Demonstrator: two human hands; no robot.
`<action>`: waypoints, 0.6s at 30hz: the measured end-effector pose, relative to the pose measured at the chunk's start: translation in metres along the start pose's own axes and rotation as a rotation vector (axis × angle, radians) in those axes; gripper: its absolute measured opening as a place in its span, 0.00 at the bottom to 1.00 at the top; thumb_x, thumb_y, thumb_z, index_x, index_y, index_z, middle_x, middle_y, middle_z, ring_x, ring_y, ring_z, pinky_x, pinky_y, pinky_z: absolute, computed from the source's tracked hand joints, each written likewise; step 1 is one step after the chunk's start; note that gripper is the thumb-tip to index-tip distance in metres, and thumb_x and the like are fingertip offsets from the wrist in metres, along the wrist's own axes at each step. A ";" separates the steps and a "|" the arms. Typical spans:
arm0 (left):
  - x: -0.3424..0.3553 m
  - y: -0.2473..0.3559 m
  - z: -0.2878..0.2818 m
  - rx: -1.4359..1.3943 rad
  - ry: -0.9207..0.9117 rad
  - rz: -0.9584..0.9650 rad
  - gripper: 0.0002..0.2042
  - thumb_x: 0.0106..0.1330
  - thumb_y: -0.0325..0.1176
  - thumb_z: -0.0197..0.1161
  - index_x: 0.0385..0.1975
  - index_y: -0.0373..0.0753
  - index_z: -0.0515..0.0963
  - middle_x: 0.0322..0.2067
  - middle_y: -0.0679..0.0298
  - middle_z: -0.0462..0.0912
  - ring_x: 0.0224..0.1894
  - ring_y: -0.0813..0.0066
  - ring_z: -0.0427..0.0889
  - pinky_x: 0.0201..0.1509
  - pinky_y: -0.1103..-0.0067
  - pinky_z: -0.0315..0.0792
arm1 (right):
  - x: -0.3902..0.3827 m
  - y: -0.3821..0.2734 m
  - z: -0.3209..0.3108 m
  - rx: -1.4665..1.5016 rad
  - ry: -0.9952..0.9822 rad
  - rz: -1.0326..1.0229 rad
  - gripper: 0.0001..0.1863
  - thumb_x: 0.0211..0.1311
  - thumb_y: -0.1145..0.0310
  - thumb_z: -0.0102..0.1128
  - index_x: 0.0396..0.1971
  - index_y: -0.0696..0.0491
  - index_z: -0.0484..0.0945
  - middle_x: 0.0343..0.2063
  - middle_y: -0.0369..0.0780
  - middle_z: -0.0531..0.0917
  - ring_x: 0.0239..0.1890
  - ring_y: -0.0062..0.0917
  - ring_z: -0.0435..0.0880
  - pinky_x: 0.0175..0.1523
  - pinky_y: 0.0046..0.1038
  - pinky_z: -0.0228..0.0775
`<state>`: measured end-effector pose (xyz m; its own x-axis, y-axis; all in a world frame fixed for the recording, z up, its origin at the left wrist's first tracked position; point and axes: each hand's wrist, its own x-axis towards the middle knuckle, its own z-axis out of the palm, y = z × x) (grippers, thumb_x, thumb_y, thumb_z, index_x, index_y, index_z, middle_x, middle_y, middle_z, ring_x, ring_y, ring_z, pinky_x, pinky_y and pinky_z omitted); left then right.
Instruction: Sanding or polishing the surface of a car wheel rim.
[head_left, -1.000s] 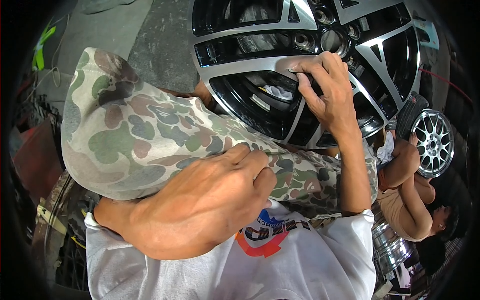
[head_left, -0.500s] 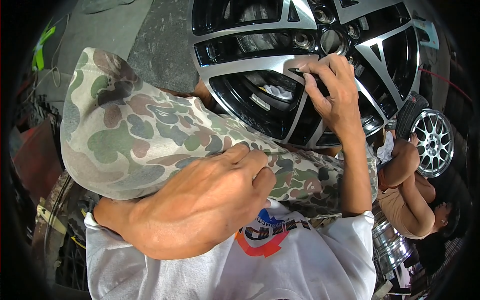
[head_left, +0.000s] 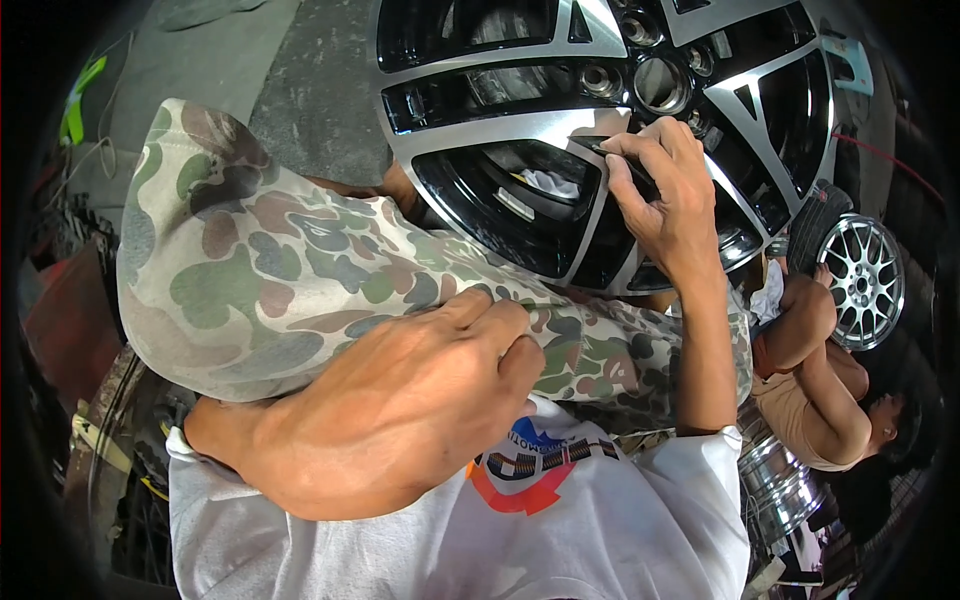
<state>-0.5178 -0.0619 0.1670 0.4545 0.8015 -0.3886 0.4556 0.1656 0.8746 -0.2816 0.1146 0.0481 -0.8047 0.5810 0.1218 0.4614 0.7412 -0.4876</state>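
A car wheel rim (head_left: 520, 129) with black recesses and brushed-silver spokes stands at the upper middle. My right hand (head_left: 665, 190) reaches over its lower spokes, thumb and forefinger pinched at the edge of a dark triangular recess (head_left: 590, 144). Whatever sits between those fingertips is too small or hidden to name. Across my lap, my left hand (head_left: 400, 400) lies against the camouflage trousers (head_left: 260, 260), back upward and fingers curled under. Its fingertips and anything inside are hidden.
At the right, a person (head_left: 810, 410) crouches with a hand at a silver multi-spoke rim (head_left: 862, 285), beside a black tyre (head_left: 815, 225). Another shiny rim (head_left: 780, 490) lies lower right. A grey mat (head_left: 200, 70) covers floor at upper left; cables and clutter line the left edge.
My right hand has dropped slightly away from the hub, baring more of the spoke and recess. The left hand keeps its curled pose, and the whole view has shifted a little.
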 end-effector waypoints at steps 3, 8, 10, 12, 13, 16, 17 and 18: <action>0.000 0.001 0.000 -0.022 -0.005 -0.004 0.19 0.60 0.33 0.79 0.48 0.32 0.82 0.42 0.56 0.79 0.47 0.56 0.84 0.48 0.65 0.83 | 0.001 -0.001 0.002 0.016 0.004 0.009 0.09 0.60 0.76 0.71 0.41 0.55 0.87 0.35 0.40 0.78 0.43 0.36 0.79 0.50 0.38 0.70; 0.000 -0.001 0.001 -0.024 -0.003 -0.006 0.18 0.61 0.33 0.79 0.47 0.33 0.82 0.42 0.57 0.78 0.48 0.56 0.83 0.48 0.65 0.83 | 0.007 -0.007 0.006 0.049 0.030 -0.029 0.09 0.60 0.76 0.71 0.41 0.55 0.86 0.36 0.41 0.78 0.43 0.38 0.79 0.51 0.39 0.71; 0.000 -0.002 0.001 -0.024 0.005 -0.002 0.18 0.61 0.33 0.79 0.47 0.33 0.82 0.42 0.57 0.78 0.48 0.56 0.83 0.48 0.65 0.83 | 0.002 -0.004 0.003 0.014 -0.011 0.054 0.09 0.60 0.76 0.71 0.40 0.55 0.86 0.36 0.41 0.78 0.43 0.39 0.80 0.51 0.39 0.72; 0.000 0.000 0.000 -0.030 -0.009 -0.012 0.18 0.61 0.33 0.79 0.46 0.33 0.82 0.42 0.57 0.78 0.48 0.56 0.83 0.47 0.65 0.83 | 0.002 -0.003 0.003 0.016 -0.003 0.035 0.09 0.60 0.76 0.71 0.40 0.55 0.86 0.36 0.41 0.78 0.43 0.39 0.80 0.51 0.39 0.72; -0.001 0.001 0.001 -0.032 -0.009 -0.013 0.18 0.61 0.33 0.79 0.46 0.33 0.82 0.42 0.57 0.78 0.48 0.56 0.83 0.47 0.65 0.83 | 0.002 -0.002 0.003 0.017 0.008 0.016 0.09 0.60 0.76 0.71 0.40 0.55 0.86 0.36 0.41 0.78 0.43 0.39 0.80 0.51 0.39 0.73; -0.001 0.000 0.000 -0.013 -0.019 -0.006 0.18 0.61 0.33 0.78 0.47 0.33 0.82 0.42 0.57 0.78 0.47 0.56 0.83 0.47 0.65 0.83 | 0.010 -0.009 0.009 0.066 0.025 -0.004 0.09 0.60 0.76 0.71 0.40 0.55 0.86 0.36 0.41 0.78 0.43 0.39 0.80 0.52 0.40 0.73; -0.001 -0.001 0.000 -0.025 -0.018 -0.003 0.18 0.61 0.33 0.78 0.47 0.33 0.82 0.42 0.57 0.78 0.47 0.56 0.83 0.47 0.65 0.83 | 0.010 -0.008 0.008 0.067 0.025 -0.006 0.09 0.60 0.76 0.71 0.40 0.55 0.86 0.36 0.41 0.78 0.43 0.39 0.80 0.52 0.40 0.73; 0.000 -0.002 0.000 -0.037 -0.018 -0.001 0.18 0.61 0.33 0.78 0.47 0.33 0.82 0.42 0.57 0.78 0.47 0.56 0.83 0.47 0.65 0.83 | 0.009 -0.007 0.006 0.049 0.015 -0.003 0.09 0.60 0.76 0.71 0.40 0.55 0.86 0.36 0.41 0.78 0.44 0.39 0.80 0.52 0.39 0.73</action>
<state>-0.5191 -0.0624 0.1657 0.4678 0.7912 -0.3939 0.4278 0.1873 0.8843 -0.2940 0.1124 0.0474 -0.7999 0.5845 0.1360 0.4401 0.7255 -0.5292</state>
